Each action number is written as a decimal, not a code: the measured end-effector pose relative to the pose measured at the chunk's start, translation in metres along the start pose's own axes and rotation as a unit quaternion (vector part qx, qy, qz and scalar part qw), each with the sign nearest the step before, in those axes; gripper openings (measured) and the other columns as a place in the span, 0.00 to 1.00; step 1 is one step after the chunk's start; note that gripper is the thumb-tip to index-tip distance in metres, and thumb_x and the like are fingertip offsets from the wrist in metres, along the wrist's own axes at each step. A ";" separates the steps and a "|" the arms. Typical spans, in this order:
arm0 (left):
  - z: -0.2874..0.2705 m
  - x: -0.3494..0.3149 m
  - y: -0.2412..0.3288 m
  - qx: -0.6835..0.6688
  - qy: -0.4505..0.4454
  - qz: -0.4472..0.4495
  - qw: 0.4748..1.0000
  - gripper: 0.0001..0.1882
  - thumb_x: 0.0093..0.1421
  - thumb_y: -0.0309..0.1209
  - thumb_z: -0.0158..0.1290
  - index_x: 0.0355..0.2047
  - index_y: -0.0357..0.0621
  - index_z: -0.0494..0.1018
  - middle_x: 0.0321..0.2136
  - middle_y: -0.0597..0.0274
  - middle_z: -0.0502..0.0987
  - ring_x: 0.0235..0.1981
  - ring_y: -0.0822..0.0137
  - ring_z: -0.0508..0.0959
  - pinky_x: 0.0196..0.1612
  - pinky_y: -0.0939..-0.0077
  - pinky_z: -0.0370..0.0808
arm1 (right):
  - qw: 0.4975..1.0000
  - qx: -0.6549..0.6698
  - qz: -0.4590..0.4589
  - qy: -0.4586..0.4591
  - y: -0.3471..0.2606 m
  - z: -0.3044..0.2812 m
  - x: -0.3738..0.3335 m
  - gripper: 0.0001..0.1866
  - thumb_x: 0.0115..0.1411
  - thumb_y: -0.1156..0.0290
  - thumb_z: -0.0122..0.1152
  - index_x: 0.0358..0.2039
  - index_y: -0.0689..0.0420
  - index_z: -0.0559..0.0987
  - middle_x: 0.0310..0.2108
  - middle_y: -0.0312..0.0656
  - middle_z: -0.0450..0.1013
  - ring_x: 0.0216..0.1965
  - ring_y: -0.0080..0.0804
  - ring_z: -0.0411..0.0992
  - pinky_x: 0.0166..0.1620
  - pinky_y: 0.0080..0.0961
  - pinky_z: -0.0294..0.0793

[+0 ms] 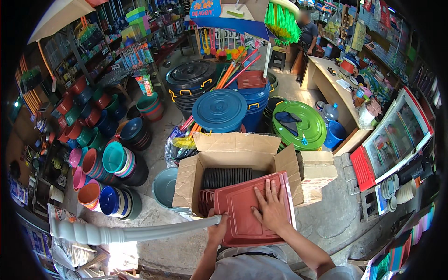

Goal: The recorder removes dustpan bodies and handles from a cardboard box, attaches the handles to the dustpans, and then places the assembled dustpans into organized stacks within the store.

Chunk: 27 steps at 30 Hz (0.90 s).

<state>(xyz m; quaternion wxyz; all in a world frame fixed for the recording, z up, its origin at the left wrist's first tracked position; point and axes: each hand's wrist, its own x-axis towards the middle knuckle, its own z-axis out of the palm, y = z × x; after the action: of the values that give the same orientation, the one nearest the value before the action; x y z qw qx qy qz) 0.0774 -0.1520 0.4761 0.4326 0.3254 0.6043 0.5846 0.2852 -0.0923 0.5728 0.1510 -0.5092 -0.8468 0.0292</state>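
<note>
A shallow red plastic tray [238, 198], rectangular with a raised rim, lies tilted across the near side of an open cardboard box [186, 179]. My right hand [270, 208] rests flat on its face, fingers spread. At its left edge, my left hand [218, 228] grips the rim with the thumb on top; the other fingers are hidden. The tip of a grey turned post [140, 233] meets that hand, and whether the hand touches it I cannot tell. Inside the box stand a row of black ribbed plastic pieces [226, 177] and some red ones [206, 200].
Large lidded bins stand beyond the box, with a blue lid [219, 111] and a green lid [298, 123]. Stacked basins and buckets [119, 158] fill the left. A closed carton [317, 170] adjoins the box's right. A glass-door cooler [396, 135] and a person [308, 35] are farther right.
</note>
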 end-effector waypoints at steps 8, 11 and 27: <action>0.002 -0.004 -0.006 0.031 0.038 0.046 0.998 0.09 0.57 0.27 0.59 0.30 0.42 0.67 0.23 0.64 0.72 0.26 0.71 0.74 0.32 0.74 0.73 | 0.997 -0.013 -0.060 -0.048 -0.010 0.027 0.003 0.39 0.57 0.46 0.58 0.64 0.56 0.66 0.68 0.68 0.44 0.68 0.73 0.41 0.66 0.66 0.38; -0.013 0.004 0.001 -0.007 0.059 0.011 0.998 0.08 0.58 0.25 0.58 0.31 0.41 0.67 0.26 0.63 0.74 0.27 0.72 0.76 0.32 0.76 0.75 | 0.984 0.011 -0.129 -0.120 -0.028 0.019 -0.010 0.38 0.58 0.42 0.55 0.61 0.57 0.69 0.68 0.59 0.51 0.69 0.66 0.44 0.66 0.64 0.40; -0.061 0.008 -0.002 -0.097 -0.091 -0.068 0.989 0.44 0.57 0.39 0.62 0.67 0.35 0.51 0.58 0.54 0.64 0.60 0.62 0.64 0.64 0.68 0.59 | 0.957 0.107 -0.270 -0.009 -0.024 -0.005 -0.036 0.13 0.54 0.64 0.63 0.40 0.50 0.82 0.28 0.29 0.73 0.32 0.25 0.67 0.40 0.29 0.61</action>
<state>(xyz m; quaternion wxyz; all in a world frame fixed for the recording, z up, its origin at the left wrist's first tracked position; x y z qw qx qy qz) 0.0193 -0.1706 0.4698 0.5541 0.2917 0.5240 0.5773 0.2817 -0.1358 0.5740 0.1997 -0.2422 -0.9459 0.0826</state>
